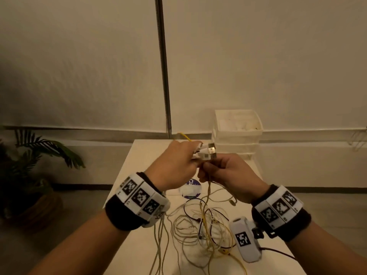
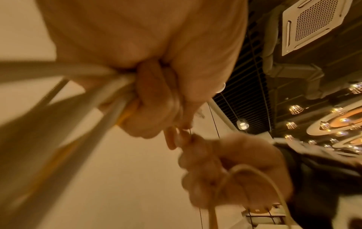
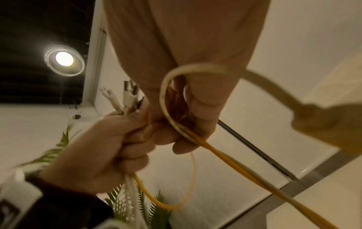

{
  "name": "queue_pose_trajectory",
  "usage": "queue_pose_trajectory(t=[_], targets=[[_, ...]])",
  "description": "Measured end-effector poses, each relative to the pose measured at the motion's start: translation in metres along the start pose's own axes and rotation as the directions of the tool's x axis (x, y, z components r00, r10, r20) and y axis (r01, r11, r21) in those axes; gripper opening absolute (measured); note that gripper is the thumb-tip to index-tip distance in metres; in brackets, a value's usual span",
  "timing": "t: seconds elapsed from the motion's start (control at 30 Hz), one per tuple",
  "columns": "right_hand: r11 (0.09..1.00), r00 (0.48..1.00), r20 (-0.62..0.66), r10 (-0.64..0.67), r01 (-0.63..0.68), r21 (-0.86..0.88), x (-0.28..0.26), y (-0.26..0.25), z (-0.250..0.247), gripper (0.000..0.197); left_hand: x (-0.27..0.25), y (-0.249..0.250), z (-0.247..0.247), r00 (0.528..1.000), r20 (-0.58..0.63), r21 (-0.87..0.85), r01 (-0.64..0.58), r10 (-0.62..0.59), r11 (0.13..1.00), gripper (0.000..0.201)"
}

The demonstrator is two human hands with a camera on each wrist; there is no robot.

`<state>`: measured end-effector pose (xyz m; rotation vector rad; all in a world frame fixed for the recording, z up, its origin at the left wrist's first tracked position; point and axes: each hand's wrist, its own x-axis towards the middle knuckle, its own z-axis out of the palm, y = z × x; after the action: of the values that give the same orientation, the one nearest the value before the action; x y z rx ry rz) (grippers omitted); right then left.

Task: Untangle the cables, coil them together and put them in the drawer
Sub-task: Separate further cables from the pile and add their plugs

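Observation:
Both hands are raised together above the table (image 1: 139, 155). My left hand (image 1: 178, 161) grips a bundle of white and yellow cable ends, and their USB plugs (image 1: 207, 151) stick out past its fingers. Right beside it, my right hand (image 1: 222, 173) holds the same cables just below the plugs. A yellow cable (image 3: 215, 153) loops round its fingers in the right wrist view. The remaining cables (image 1: 202, 231) hang down into a loose tangle of white, yellow and dark strands on the table. In the left wrist view my left fingers (image 2: 152, 100) curl round white and yellow strands.
A white plastic drawer unit (image 1: 236, 133) stands at the table's far right corner. A round purple-and-white item (image 1: 191, 188) lies mid-table under the hands. A metal pole (image 1: 164, 76) rises behind the table. A potted plant (image 1: 39, 155) sits on the floor at left.

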<state>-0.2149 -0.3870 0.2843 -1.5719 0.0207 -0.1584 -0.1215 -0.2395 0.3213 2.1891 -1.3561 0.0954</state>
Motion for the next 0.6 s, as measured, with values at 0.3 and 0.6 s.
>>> queue_pose_trajectory(t=[0.3, 0.6], targets=[[1.0, 1.0, 0.006, -0.029, 0.029, -0.01, 0.008, 0.003, -0.006, 0.018, 0.015, 0.005, -0.022, 0.946, -0.299, -0.005, 0.127, -0.123, 0.992, 0.014], [0.86, 0.997, 0.06, 0.05, -0.013, -0.51, -0.003, 0.09, -0.043, 0.012, 0.026, -0.029, -0.104, 0.494, -0.842, -0.11, 0.237, -0.217, 0.965, 0.032]])
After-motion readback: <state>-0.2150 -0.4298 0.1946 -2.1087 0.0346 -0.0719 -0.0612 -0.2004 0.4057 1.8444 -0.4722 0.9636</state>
